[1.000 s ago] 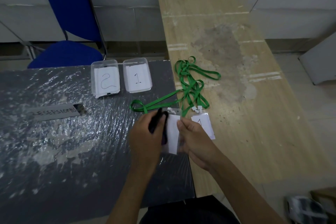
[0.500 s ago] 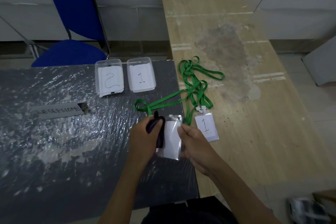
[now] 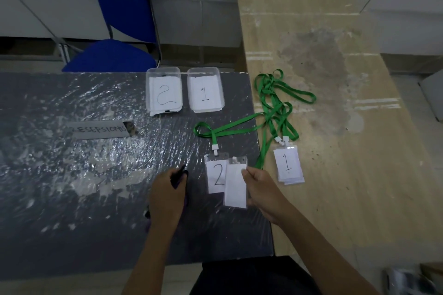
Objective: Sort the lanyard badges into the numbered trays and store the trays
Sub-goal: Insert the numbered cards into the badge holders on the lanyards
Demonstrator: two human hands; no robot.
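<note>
Grey, plastic-wrapped surface [image 3: 72, 175] carries most of what we work with, and beside it on our right runs a pale wooden surface [image 3: 335, 175]. At the far edge of the grey one stand two clear trays side by side, tray 2 [image 3: 164, 90] on the left and tray 1 [image 3: 205, 89] on the right; each shows a numbered paper, and we cannot tell whether any badges already lie in them. A tangle of green lanyards [image 3: 275, 103] straddles the seam between the two surfaces. On the wood lies a badge marked 1 [image 3: 288, 165], apparently with others stacked under it. Near us a badge marked 2 [image 3: 217, 176] lies flat on the grey surface, and overlapping its right edge is a blank badge [image 3: 235, 184], which our right hand [image 3: 261, 187] pinches at its upper right edge between thumb and fingers. Our left hand [image 3: 167, 196] is curled around a dark marker [image 3: 178, 176], tip pointing away from us. We judge that the step is numbering this blank badge. To do it well we should slide it clear of the 2, press it flat, and write boldly in its middle, keeping the lanyard clips untangled so each badge lifts freely to its matching tray.
</note>
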